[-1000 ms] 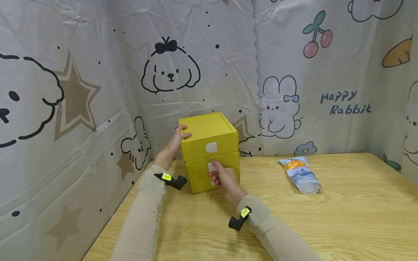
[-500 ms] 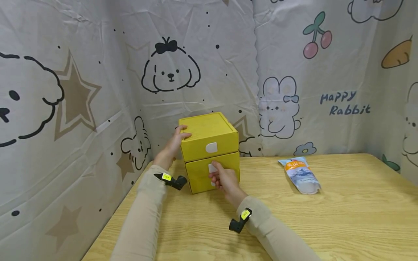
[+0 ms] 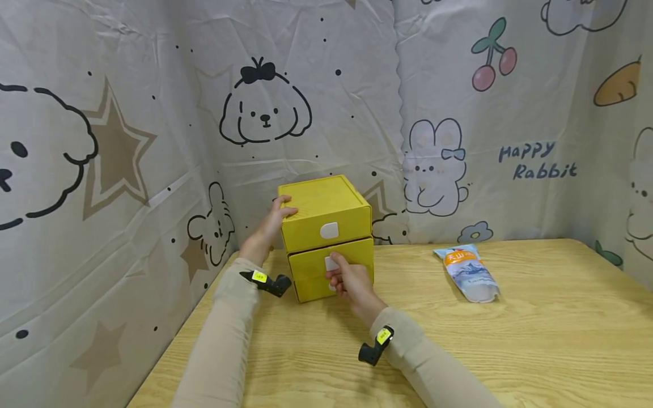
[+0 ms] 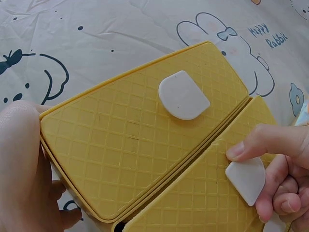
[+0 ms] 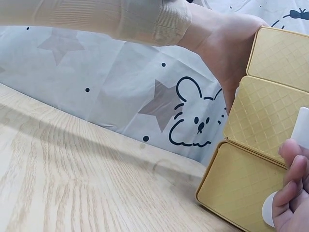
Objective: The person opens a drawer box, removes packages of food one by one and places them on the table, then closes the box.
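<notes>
A yellow drawer box (image 3: 326,195) with three stacked drawers stands on the table. My left hand (image 3: 267,229) holds its left side, with digits over the top edge; in the left wrist view, that hand (image 4: 21,169) has other fingers along the box's side. With thumb and fingers my right hand (image 3: 353,283) pinches the white tab (image 4: 247,181) of the middle drawer (image 3: 306,265). That drawer's front sits slightly forward, with a dark gap above it. The top drawer (image 4: 111,135) is in, its white tab (image 3: 329,230) untouched. My right fingers partly hide the bottom drawer's tab (image 5: 268,210).
To the right on the wooden table (image 3: 551,328) lies a blue and white plastic packet (image 3: 470,273) with an orange label. A printed cloth curtain (image 3: 357,102) hangs close behind the box and along the left side.
The middle drawer has come slightly forward with my right hand on its tab, and the gap above it looks darker. My left hand stays where it was.
</notes>
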The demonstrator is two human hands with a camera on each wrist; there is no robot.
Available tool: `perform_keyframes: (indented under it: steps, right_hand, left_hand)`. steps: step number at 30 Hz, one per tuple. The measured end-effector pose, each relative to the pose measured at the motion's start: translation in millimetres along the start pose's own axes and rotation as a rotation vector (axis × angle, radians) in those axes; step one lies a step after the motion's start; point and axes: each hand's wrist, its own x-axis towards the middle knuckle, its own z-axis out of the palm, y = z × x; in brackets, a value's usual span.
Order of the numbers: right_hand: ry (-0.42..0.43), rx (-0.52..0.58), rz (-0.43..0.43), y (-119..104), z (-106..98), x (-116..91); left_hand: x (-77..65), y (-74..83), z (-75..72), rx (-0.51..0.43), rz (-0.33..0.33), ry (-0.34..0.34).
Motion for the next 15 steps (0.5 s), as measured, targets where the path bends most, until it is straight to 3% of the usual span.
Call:
perform_keyframes:
  steps: [15]
  right_hand:
    - [0.006, -0.013, -0.002, -0.9, -2.5, -6.2]
  left_hand:
    - [1.3, 1.3, 0.3, -0.009, -0.011, -0.001]
